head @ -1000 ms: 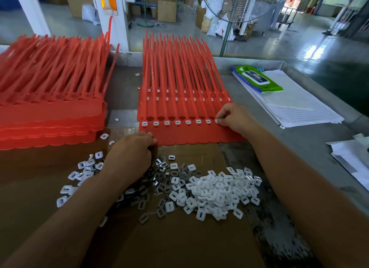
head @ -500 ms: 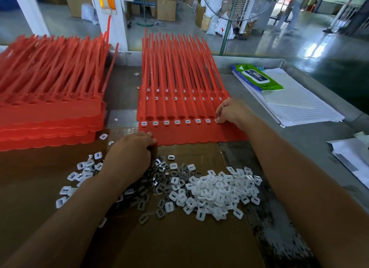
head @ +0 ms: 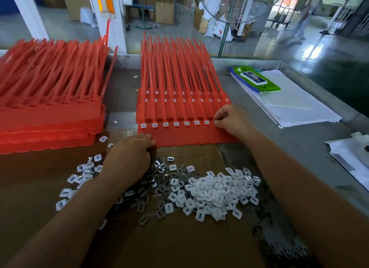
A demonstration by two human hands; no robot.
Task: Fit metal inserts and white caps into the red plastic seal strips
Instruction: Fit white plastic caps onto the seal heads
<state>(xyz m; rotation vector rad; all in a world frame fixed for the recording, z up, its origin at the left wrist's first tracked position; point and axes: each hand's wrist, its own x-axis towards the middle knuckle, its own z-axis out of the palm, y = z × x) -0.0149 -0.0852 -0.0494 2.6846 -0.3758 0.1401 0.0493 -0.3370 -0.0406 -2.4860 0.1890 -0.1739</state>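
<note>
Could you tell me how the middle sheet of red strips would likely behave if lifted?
Probably floppy: the strips have long, thin tails that bow unevenly. Likely light, being thin plastic. It should lift as one piece, since the near edge looks like one joined band.

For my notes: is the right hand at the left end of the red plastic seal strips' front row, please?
Not quite: the head view shows the right hand at the right end of the front row of the red plastic seal strips.

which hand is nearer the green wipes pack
Right. The right hand, on the red strips, is left of the green wipes pack; the left hand is farther left, among inserts.
</note>
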